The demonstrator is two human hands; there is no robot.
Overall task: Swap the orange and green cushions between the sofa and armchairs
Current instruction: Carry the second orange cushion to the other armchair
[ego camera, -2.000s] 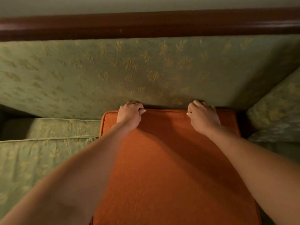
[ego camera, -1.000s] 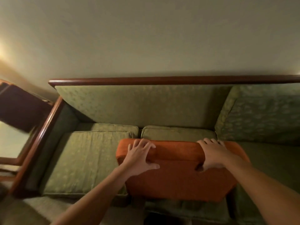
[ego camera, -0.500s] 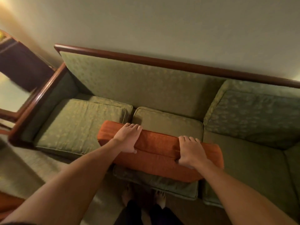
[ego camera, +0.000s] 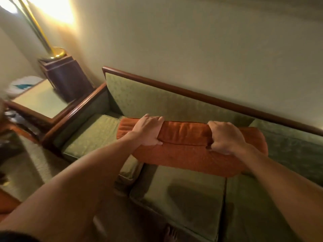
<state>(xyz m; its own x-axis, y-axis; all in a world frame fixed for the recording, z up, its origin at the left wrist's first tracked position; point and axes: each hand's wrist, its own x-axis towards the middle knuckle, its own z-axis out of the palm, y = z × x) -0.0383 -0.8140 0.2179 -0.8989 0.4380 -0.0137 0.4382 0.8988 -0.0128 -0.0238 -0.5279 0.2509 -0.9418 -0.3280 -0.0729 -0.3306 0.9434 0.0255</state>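
Room: plain pale wall (ego camera: 192,41) behind, a tall brass floor lamp (ego camera: 41,32) glowing in the left corner, a glass-topped wooden side table (ego camera: 40,100) below it.
Sofa: long green patterned sofa (ego camera: 148,100) with a dark wooden frame, back against the wall, left arm just beside the side table.
Carried: one flat rectangular orange fabric cushion (ego camera: 185,135), tilted, held over the seat's left half in front of the backrest; it looks clear of the seat.
Grip: left hand (ego camera: 148,130) and right hand (ego camera: 225,137) each curl fingers over its top edge, clamping it.
Count: three green seat cushions (ego camera: 178,193) side by side; one darker green back cushion (ego camera: 288,142) at the right end.
Progress: I'd say the orange cushion is mid-carry, while all the green seat cushions lie on the sofa, so their half of the swap looks undone. No armchair in sight.
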